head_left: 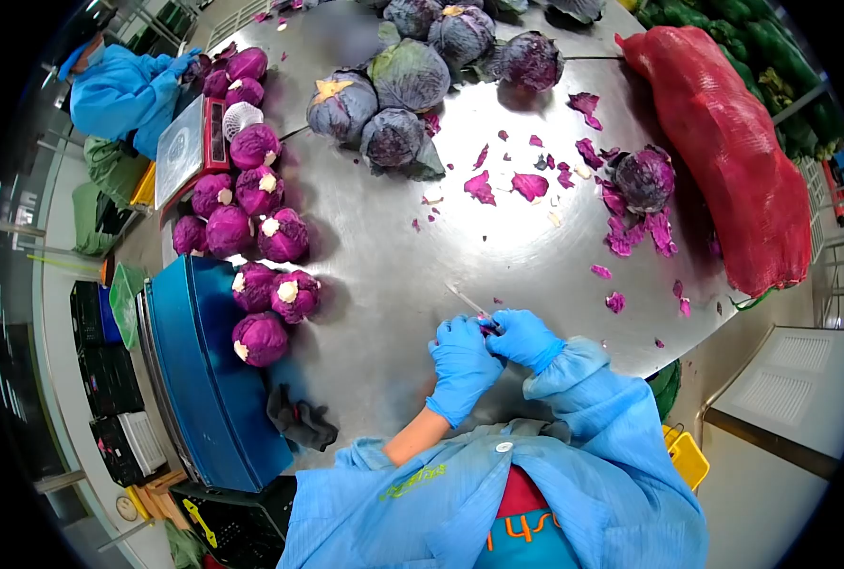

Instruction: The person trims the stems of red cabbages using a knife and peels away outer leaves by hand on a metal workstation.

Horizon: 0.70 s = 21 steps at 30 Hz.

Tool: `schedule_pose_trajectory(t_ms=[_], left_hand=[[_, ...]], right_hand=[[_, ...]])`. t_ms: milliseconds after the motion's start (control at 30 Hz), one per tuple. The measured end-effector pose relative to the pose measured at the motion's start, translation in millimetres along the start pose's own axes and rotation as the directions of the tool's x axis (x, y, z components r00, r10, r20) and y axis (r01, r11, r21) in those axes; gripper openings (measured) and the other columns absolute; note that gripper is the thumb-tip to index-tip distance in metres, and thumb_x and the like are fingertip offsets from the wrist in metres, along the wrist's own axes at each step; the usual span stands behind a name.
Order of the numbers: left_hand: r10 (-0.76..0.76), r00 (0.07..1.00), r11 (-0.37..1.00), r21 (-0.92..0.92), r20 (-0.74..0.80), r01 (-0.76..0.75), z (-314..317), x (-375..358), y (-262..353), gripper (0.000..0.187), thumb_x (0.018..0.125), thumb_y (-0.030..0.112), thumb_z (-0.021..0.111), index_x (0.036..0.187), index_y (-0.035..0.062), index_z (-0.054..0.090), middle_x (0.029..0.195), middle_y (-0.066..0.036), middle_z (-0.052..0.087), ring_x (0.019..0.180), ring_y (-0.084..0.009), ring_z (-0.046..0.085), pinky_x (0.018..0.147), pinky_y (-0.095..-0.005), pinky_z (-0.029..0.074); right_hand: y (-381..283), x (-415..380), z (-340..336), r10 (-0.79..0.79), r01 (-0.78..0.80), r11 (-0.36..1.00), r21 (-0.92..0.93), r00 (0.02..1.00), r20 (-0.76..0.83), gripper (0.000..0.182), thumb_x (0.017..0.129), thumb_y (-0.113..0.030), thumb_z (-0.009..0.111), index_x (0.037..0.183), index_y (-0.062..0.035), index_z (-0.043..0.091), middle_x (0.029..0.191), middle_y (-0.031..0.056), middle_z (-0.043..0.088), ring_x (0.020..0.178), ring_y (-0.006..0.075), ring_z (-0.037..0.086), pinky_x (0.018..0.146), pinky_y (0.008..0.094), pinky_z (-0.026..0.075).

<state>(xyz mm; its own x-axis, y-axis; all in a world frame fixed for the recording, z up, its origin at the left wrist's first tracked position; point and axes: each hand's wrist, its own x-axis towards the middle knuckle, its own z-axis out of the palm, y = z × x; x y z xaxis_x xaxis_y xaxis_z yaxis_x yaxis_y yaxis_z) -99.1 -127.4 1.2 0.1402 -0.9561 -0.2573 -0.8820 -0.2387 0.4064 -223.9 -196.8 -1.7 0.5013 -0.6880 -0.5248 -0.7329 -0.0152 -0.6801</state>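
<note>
Hands: both are gloved in blue and are brought together at the near edge of the table. The left hand [462, 365] is curled toward the right, fingertips meeting it. The right hand [524, 338] is closed on the handle of a small knife [467, 302], whose thin blade is pointed up and to the left over bare steel. Something small and purple is pinched between the two hands; what it is cannot be told.

Work done, as judged from the lay of things: a batch of trimmed cabbages [251, 223], bright purple with white cut stems, is gathered along the left side of the table. One partly stripped cabbage [645, 178] is set to the right among torn leaf scraps [532, 185].

Work left, as judged: a cluster of untrimmed heads [395, 90], dull and with grey-green outer leaves, is piled at the far centre. A full red net sack [725, 156] is laid along the right edge, apparently unopened.

Surface: a stainless steel table [394, 275], glossy and strewn with purple fragments. A blue crate [209, 379] is stood at its left side, a dark cloth [301, 422] just beside it. A weighing scale [190, 147] is placed at the far left.

Room: a co-worker's blue sleeve [119, 95] is seen at the upper left. Dark crates are stacked on the floor to the left; green produce is shelved at the far right.
</note>
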Motion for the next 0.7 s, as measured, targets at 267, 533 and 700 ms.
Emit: schedule_pose_trajectory(t_ms=[267,533,700], left_hand=[[0.368,0.911,0.856,-0.315,-0.188,-0.411,-4,-29,-55,0.070,0.062,0.029,0.085,0.120,0.0057,0.052,0.124,-0.017,0.051,0.124,-0.0395,0.044,0.103,-0.0489,0.037],[0.200,0.973,0.827,-0.512,-0.118,-0.233,-17,-50,-78,0.089,0.066,0.030,0.084,0.141,0.0104,0.041,0.144,-0.023,0.031,0.134,-0.0391,0.030,0.110,-0.0447,0.031],[0.284,0.958,0.877,-0.399,-0.020,-0.268,-23,-39,-79,0.098,0.067,0.031,0.084,0.146,0.0069,0.033,0.144,-0.025,0.032,0.135,-0.0384,0.029,0.111,-0.0442,0.029]], right_hand=[[95,10,3,0.112,-0.023,0.850,0.527,0.984,-0.139,0.028,0.080,-0.014,0.063,0.106,-0.0078,0.071,0.086,0.0129,0.071,0.078,0.0212,0.069,0.073,0.0333,0.055],[84,-14,-59,-0.172,-0.057,0.969,-0.238,0.537,-0.826,0.026,0.087,-0.014,0.065,0.113,-0.0131,0.066,0.084,0.0087,0.061,0.077,0.0197,0.063,0.069,0.0328,0.052],[32,-11,20,-0.161,0.229,0.856,0.463,0.970,-0.183,0.044,0.084,-0.021,0.075,0.125,-0.0104,0.062,0.094,0.0033,0.065,0.082,0.0114,0.060,0.075,0.0283,0.051]])
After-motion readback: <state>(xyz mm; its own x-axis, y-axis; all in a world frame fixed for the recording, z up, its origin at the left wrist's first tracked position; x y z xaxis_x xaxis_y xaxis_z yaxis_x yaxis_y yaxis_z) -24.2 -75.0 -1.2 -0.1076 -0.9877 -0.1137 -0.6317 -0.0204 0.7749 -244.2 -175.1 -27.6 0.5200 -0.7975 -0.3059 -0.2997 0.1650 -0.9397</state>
